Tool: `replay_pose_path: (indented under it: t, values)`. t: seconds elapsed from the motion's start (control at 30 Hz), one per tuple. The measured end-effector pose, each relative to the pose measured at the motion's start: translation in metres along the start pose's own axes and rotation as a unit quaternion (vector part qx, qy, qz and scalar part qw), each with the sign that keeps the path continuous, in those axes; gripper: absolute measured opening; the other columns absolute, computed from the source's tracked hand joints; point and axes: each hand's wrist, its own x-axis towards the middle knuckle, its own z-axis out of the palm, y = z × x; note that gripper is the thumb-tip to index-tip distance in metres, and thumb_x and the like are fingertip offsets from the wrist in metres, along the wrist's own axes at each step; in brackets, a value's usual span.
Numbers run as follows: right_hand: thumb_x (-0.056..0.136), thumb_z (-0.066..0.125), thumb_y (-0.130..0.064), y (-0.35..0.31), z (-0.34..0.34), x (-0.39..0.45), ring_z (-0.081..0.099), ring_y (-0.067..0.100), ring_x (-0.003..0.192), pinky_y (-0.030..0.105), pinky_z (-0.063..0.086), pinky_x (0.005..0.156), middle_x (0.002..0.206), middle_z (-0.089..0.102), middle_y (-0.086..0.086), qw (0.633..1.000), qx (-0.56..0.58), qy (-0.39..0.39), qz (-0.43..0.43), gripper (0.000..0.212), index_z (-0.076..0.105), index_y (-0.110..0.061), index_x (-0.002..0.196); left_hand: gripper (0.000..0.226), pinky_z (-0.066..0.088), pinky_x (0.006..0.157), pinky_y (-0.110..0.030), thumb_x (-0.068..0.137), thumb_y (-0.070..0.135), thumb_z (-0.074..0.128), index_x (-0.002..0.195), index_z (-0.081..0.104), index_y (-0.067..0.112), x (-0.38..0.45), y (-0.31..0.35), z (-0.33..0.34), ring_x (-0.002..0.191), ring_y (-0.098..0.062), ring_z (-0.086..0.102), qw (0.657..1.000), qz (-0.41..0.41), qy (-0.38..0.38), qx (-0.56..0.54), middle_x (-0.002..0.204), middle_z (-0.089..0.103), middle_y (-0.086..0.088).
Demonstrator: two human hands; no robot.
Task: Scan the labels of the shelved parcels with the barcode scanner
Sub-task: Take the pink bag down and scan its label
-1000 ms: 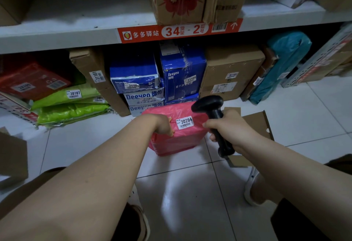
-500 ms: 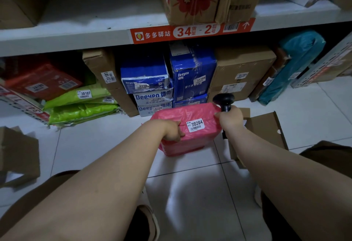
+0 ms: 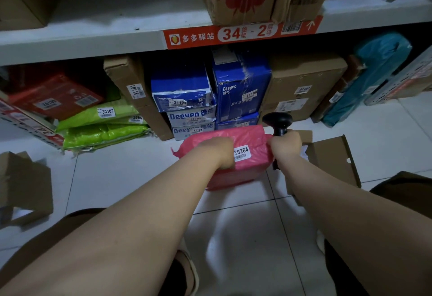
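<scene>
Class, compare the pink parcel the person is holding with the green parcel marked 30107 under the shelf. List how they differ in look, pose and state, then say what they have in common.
The pink parcel stands out on the tiled floor; the green parcel lies flat on a stack under the shelf. The left hand grips the pink parcel and the right hand, holding the barcode scanner, touches its edge; nothing touches the green parcel. Their labels read 30204 and 30107. Both are soft plastic mailers with a white barcode label.

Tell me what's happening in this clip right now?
A person crouches at a low shelf of parcels. Their left hand grips the pink parcel standing on the floor, beside its 30204 label. Their right hand holds the black barcode scanner by the handle at the parcel's right edge, its head poking up above the parcel.
</scene>
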Motion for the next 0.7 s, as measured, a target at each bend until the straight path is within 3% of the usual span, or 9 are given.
replay_pose_path:
  t: [0.13,0.27,0.33,0.47,0.57,0.7]
  values:
    - [0.072,0.06,0.003,-0.006,0.011,-0.011,0.058,0.029,0.064,0.036,0.049,0.06,0.064,0.056,0.009,0.996,0.072,-0.037,-0.028,0.018,0.052,-0.012,0.068,0.085,0.037,0.106,-0.043,0.082,0.024,0.071,0.15,0.019,0.019,-0.002,0.009,0.011,0.136,-0.037,0.032,0.999,0.003,0.048,0.007,0.151,0.027,-0.017]
    - [0.067,0.061,0.006,-0.015,0.028,-0.029,0.058,0.026,0.056,0.036,0.049,0.056,0.06,0.057,0.011,0.986,0.12,-0.108,-0.045,0.02,0.054,-0.012,0.066,0.119,0.018,0.115,-0.052,0.073,0.038,0.08,0.153,-0.006,0.021,0.0,0.009,0.011,0.145,-0.04,0.005,0.998,-0.03,0.053,0.015,0.16,-0.006,-0.016]
    - [0.068,0.058,0.01,-0.017,0.036,-0.038,0.055,0.024,0.048,0.032,0.047,0.05,0.054,0.054,0.009,0.973,0.172,-0.151,-0.036,0.021,0.054,-0.01,0.071,0.12,0.016,0.114,-0.06,0.071,0.039,0.08,0.153,-0.006,0.021,0.002,0.005,0.01,0.145,-0.041,-0.001,0.997,-0.053,0.055,-0.017,0.159,-0.013,-0.014]
    - [0.073,0.055,0.015,-0.022,0.049,-0.054,0.049,0.015,0.034,0.022,0.043,0.039,0.047,0.051,0.006,0.941,0.252,-0.227,-0.001,0.023,0.054,-0.008,0.073,0.109,0.022,0.106,-0.07,0.074,0.023,0.079,0.151,0.003,0.033,0.0,-0.003,0.008,0.143,-0.048,-0.01,0.992,-0.1,0.024,-0.077,0.157,-0.024,-0.011]
    - [0.076,0.056,0.013,-0.023,0.054,-0.056,0.049,0.017,0.038,0.022,0.043,0.042,0.047,0.051,0.007,0.917,0.288,-0.276,0.015,0.022,0.055,-0.008,0.071,0.102,0.024,0.111,-0.062,0.077,0.017,0.076,0.151,0.008,0.034,-0.002,-0.011,0.004,0.141,-0.052,-0.008,0.988,-0.127,0.014,-0.088,0.157,-0.024,-0.014]
    - [0.079,0.063,0.008,-0.018,0.058,-0.051,0.053,0.019,0.047,0.025,0.047,0.047,0.057,0.055,0.011,0.887,0.326,-0.324,0.041,0.014,0.059,-0.005,0.082,0.1,0.029,0.112,-0.053,0.083,0.007,0.068,0.152,0.0,0.034,-0.004,-0.014,-0.006,0.141,-0.052,-0.003,0.981,-0.172,-0.008,-0.087,0.155,-0.029,-0.013]
